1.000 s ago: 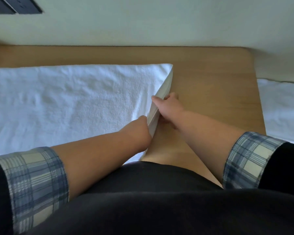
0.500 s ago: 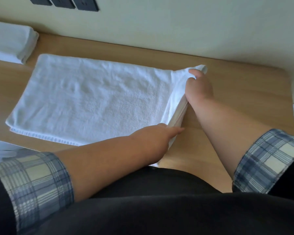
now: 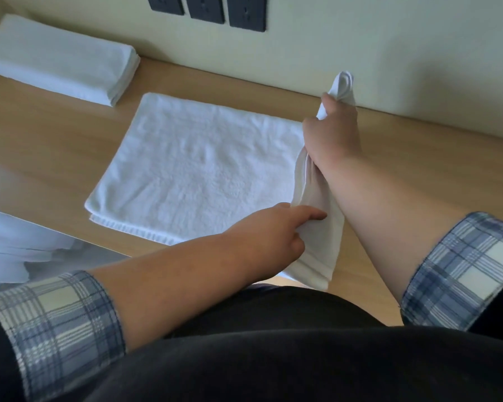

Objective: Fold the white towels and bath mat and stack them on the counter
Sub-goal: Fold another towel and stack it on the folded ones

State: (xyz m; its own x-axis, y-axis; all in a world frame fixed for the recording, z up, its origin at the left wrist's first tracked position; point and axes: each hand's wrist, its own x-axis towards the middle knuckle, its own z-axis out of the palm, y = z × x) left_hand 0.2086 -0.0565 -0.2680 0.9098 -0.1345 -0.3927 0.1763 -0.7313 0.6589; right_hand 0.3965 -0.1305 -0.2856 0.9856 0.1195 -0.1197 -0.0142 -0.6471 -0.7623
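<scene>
Count on the counter (image 3: 436,181): two towels. One folded towel (image 3: 61,65) lies far left against the wall. One flat towel (image 3: 198,169) lies centre, its left and near edges resting on the wood, with three sockets (image 3: 206,7) on the wall above. Your left hand (image 3: 270,230) pinches its raised right edge nearest you. Your right hand (image 3: 331,134) is clenched round the far corner, lifted clear. Bare wood runs on to the right of both hands.
</scene>
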